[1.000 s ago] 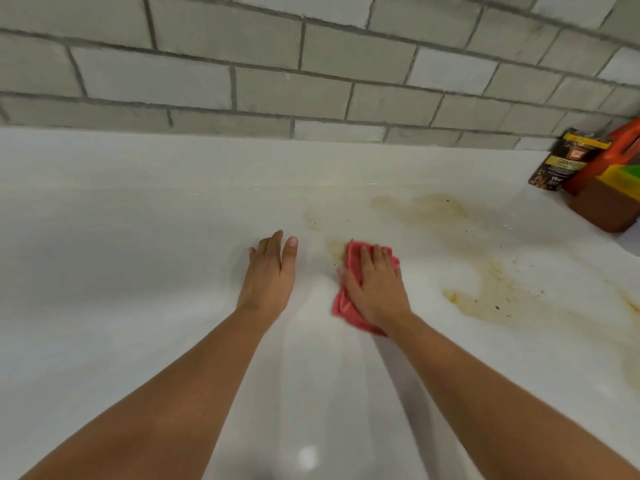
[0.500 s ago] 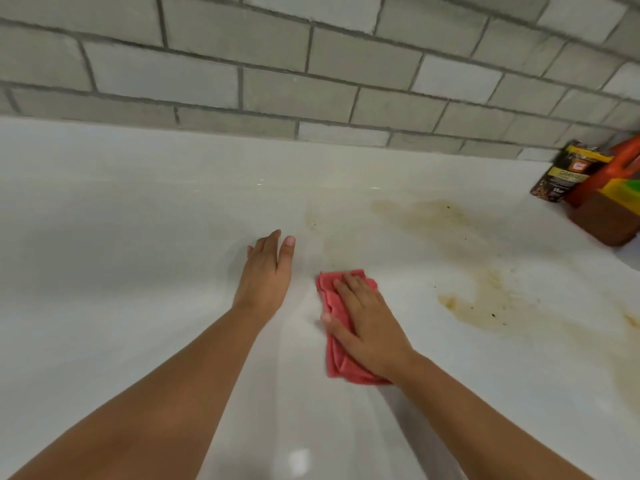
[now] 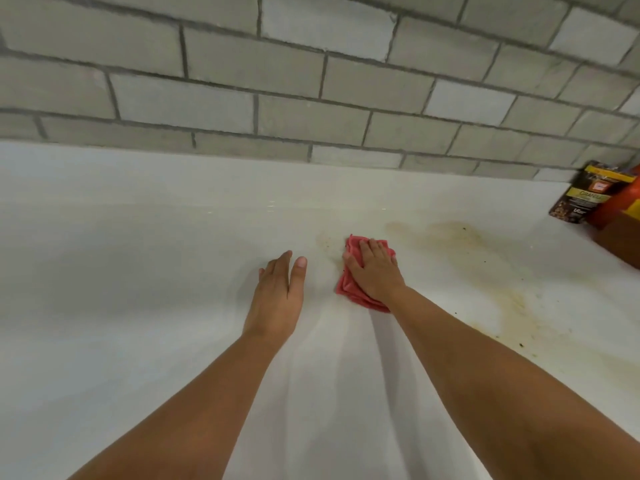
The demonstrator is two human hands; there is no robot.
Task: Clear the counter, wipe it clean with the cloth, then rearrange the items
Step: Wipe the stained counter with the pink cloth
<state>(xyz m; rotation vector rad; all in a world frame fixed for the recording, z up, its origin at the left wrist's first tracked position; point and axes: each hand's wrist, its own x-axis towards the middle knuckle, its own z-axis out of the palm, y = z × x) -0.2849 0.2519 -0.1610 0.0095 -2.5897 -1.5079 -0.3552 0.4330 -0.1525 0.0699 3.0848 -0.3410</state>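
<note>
A folded pink cloth [image 3: 349, 289] lies flat on the white counter [image 3: 138, 271], at the left end of a brownish stain [image 3: 460, 244]. My right hand [image 3: 374, 271] presses on the cloth with straight, spread fingers and covers most of it. My left hand [image 3: 280, 296] rests flat on the bare counter just to the left of the cloth, fingers straight and together. The stain spreads from the cloth rightward and toward the near right.
A dark granola packet [image 3: 581, 195], an orange container [image 3: 620, 206] and a brown box [image 3: 620, 240] stand together at the far right against the grey tiled wall [image 3: 311, 91]. Small dark crumbs dot the stain.
My right hand has pushed the cloth away from me and rightward, back onto the stain's left end, after pulling it nearer half a second ago. The left hand has stayed put.
</note>
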